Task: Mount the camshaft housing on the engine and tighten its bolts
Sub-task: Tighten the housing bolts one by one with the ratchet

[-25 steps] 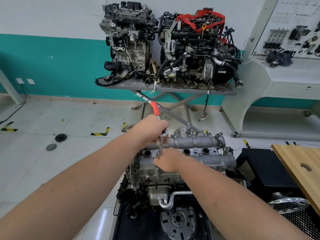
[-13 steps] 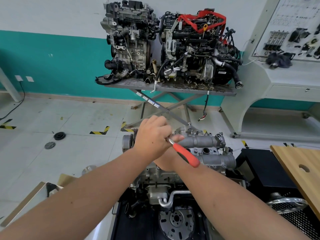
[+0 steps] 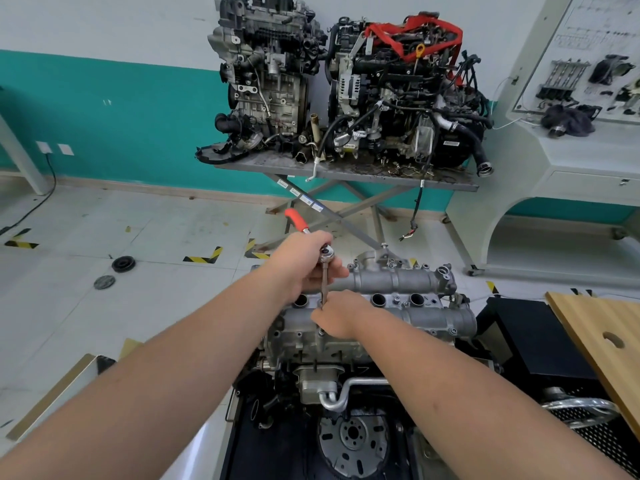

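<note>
The right hand [image 3: 337, 315] covers the bottom of the extension [image 3: 324, 284], so can't see the socket or which bolt it's on. The left hand [image 3: 304, 263] wraps the ratchet [image 3: 326, 252] neck, only the red grip and head poke out. The housing [image 3: 398, 299] is partly behind both hands. The engine [image 3: 329, 393] is cut off at the bottom edge. Parts on the wall board [image 3: 588, 74] are too small to make out.
</note>
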The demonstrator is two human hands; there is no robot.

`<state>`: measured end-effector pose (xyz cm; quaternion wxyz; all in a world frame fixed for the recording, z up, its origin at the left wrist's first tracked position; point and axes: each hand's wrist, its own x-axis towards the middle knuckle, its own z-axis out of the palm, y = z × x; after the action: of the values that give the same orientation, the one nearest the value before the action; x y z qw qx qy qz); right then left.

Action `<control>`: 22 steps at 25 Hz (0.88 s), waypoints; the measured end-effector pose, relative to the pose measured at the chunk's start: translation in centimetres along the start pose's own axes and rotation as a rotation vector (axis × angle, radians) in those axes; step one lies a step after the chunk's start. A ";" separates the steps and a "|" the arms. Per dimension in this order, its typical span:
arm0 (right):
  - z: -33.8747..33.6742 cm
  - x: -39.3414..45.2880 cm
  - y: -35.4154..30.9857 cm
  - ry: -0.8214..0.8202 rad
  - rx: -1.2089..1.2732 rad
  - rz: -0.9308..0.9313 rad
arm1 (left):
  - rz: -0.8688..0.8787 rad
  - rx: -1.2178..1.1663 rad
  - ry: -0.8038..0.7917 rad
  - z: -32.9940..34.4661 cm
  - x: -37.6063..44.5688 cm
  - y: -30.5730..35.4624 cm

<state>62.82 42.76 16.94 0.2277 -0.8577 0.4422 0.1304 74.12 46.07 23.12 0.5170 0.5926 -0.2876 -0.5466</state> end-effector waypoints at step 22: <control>-0.1 0.4 -0.8 0.006 0.131 0.081 | 0.394 -0.233 0.025 2.4 -1.0 -3.7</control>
<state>63.69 42.80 17.03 0.2765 -0.8228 0.4847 0.1076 70.79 47.37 20.31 0.6825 0.4679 -0.3262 -0.4570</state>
